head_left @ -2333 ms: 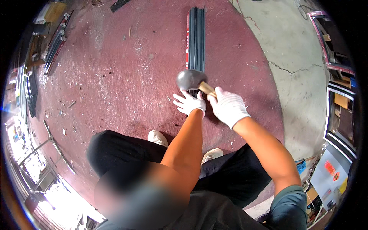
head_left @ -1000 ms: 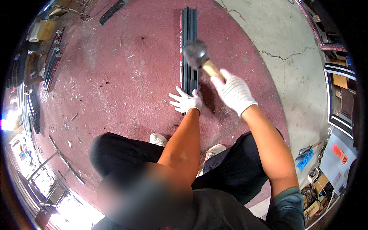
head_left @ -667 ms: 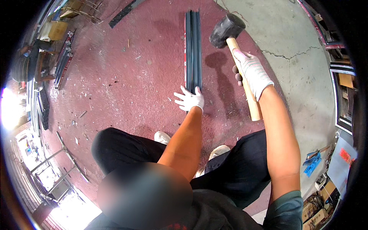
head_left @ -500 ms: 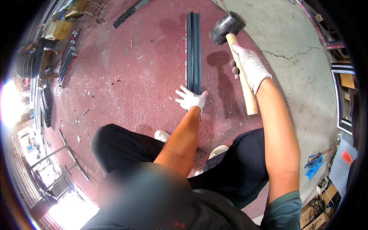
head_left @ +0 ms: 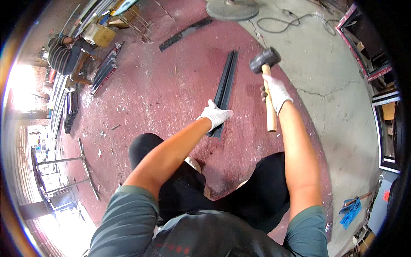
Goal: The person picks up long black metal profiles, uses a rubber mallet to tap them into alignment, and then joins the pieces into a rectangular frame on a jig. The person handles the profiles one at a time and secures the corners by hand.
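Observation:
My right hand (head_left: 277, 95), in a white glove, is wrapped round the wooden handle of a black-headed mallet (head_left: 266, 61). The mallet is held up to the right of a long dark channelled profile (head_left: 227, 79), with its head pointing away from me and clear of the profile. My left hand (head_left: 215, 115), also gloved in white, grips the profile across its nearer part. The profile lies slightly slanted, its far end leaning right. Part of it is hidden under the left hand.
A flat dark strip (head_left: 184, 34) lies on the red floor ahead, near a round grey base (head_left: 233, 9). A cable (head_left: 295, 23) curls on the concrete. Bundled profiles (head_left: 106, 70) and a seated person (head_left: 66, 55) are at the left. Window frames (head_left: 381, 128) stand at the right.
The profile has turned from straight ahead to a slant, and its red-marked side no longer shows. My left hand has gone from spread fingers to a grip. The mallet is still raised.

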`<control>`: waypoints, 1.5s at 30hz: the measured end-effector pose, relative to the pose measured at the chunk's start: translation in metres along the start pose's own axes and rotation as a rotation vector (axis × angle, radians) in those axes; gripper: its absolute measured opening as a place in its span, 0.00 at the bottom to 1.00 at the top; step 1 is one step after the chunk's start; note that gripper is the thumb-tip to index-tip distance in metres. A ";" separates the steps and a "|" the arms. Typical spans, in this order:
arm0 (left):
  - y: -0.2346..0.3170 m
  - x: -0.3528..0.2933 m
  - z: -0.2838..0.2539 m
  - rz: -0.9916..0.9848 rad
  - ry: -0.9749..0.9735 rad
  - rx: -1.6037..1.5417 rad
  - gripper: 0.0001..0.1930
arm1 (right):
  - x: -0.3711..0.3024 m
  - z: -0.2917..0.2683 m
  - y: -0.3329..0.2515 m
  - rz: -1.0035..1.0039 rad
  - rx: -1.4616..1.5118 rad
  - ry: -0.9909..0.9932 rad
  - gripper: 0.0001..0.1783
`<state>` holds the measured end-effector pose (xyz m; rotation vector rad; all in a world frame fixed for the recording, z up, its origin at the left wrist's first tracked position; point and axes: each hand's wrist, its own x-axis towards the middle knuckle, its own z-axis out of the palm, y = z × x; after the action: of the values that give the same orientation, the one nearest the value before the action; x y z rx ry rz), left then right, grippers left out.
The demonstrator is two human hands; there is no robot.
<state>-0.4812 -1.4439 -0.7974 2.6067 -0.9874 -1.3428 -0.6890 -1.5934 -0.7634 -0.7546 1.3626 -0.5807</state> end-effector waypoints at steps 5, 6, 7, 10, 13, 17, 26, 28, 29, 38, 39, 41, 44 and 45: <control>0.029 -0.039 -0.038 0.003 -0.126 -0.230 0.60 | 0.004 0.006 0.022 0.031 0.070 -0.057 0.15; 0.027 -0.035 -0.034 0.024 -0.185 -0.290 0.55 | 0.006 0.005 0.030 0.041 0.074 -0.078 0.14; 0.027 -0.034 -0.032 0.035 -0.247 -0.352 0.51 | 0.004 0.007 0.038 0.060 0.074 -0.101 0.14; 0.037 -0.031 -0.019 0.071 -0.295 -0.531 0.39 | -0.008 0.011 0.048 0.057 0.038 -0.101 0.10; 0.044 -0.027 -0.028 0.030 -0.383 -0.781 0.30 | -0.003 0.005 0.053 0.043 0.073 -0.029 0.10; 0.060 -0.034 -0.064 -0.048 -0.489 -1.113 0.21 | -0.002 -0.005 0.046 0.016 0.103 0.017 0.10; 0.056 -0.023 -0.095 0.012 -0.550 -1.214 0.17 | -0.010 0.002 0.040 0.065 -0.031 0.061 0.10; 0.060 -0.023 -0.096 0.013 -0.541 -1.170 0.17 | -0.010 0.000 0.039 0.096 -0.059 0.055 0.10; 0.061 -0.019 -0.092 0.006 -0.522 -1.204 0.16 | -0.011 0.001 0.039 0.110 -0.075 0.049 0.10; 0.064 -0.017 -0.098 -0.003 -0.473 -1.176 0.15 | -0.001 -0.003 0.051 0.131 -0.009 -0.029 0.11; 0.063 -0.015 -0.097 0.004 -0.463 -1.165 0.15 | -0.003 -0.001 0.049 0.122 0.001 -0.029 0.10; 0.060 -0.011 -0.098 0.014 -0.496 -1.167 0.15 | -0.007 0.004 0.048 0.102 0.021 -0.028 0.10; 0.062 -0.014 -0.097 -0.002 -0.485 -1.167 0.15 | -0.006 0.004 0.048 0.100 0.017 -0.011 0.10; 0.061 -0.013 -0.097 0.005 -0.481 -1.166 0.15 | -0.005 0.004 0.047 0.099 0.015 -0.017 0.10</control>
<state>-0.4457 -1.5077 -0.7082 1.4343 -0.0721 -1.7992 -0.6888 -1.5587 -0.7962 -0.6744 1.3704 -0.5048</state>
